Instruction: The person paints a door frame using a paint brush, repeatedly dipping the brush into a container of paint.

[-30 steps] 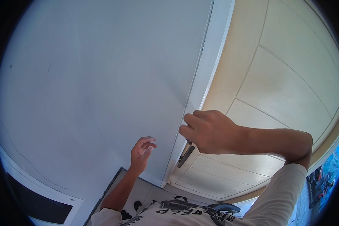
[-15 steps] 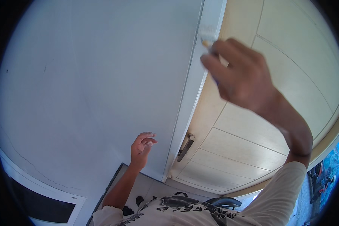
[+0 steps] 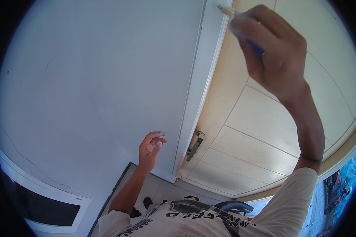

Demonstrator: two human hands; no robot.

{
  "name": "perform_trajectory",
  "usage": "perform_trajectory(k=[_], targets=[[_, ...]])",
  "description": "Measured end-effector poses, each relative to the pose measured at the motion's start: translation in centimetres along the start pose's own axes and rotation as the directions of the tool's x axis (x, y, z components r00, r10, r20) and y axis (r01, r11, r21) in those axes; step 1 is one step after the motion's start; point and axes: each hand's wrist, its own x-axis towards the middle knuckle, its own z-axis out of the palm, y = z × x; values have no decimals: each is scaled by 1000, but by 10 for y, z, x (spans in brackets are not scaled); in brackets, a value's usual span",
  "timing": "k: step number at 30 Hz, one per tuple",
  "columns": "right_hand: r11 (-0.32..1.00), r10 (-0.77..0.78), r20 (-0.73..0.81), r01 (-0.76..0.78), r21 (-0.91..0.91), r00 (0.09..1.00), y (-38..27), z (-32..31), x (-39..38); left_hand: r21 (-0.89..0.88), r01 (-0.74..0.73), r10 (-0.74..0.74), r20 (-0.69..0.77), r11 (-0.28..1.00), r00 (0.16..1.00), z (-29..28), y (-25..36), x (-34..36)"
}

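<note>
We look down past a printed T-shirt (image 3: 194, 221) at a pale wall (image 3: 106, 79) filling the left of the scene and a cream panelled door (image 3: 257, 114) on the right. Between them runs a white door frame (image 3: 204, 69), with a thin, rough dark seam (image 3: 196, 49) along its left side.

Our right hand (image 3: 272, 47) is at the far right, fingers closed around what looks like a small paintbrush (image 3: 227, 11). Its pale yellow neck pokes out to the left of the fingers, and a blue part, probably the handle, shows inside the grip. The brush's greyish tip is over the far part of the frame; we cannot tell whether it touches the surface.

The change is in this arm. One second ago the right hand was beside the metal door handle (image 3: 194, 148), partly covering it; it has since travelled along the frame to the far end. The handle now shows clear of the hand, and the work seems to have shifted to the far stretch of the frame.

Our left hand (image 3: 149, 148) has stayed nearly where it was, in front of the wall and left of the frame. Its fingers are half curled with a gap before the thumb, it appears to hold nothing, and the fingertips look whitish. Nearest us lies a tiled floor (image 3: 162, 191).
</note>
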Motion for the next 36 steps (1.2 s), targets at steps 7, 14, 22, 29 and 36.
perform_trajectory(k=[7, 14, 22, 29, 36], targets=[[972, -233, 342, 224, 67, 911, -122, 46, -105, 46, 32, -30, -37, 998, 999, 4, 7, -1], [840, 70, 507, -325, 435, 859, -129, 46, -134, 87, 53, -45, -85, 995, 995, 2, -1, -1], [974, 225, -32, -225, 11, 974, -20, 16, -92, 124, 79, -72, -58, 989, 996, -3, 0, 0], [987, 152, 349, -159, -7, 925, -142, 37, -153, 97, 74, -80, 57, 993, 995, -17, -4, 7], [631, 633, 468, -761, 150, 617, -98, 10, -142, 86, 123, -136, 154, 989, 979, -35, -25, 12]])
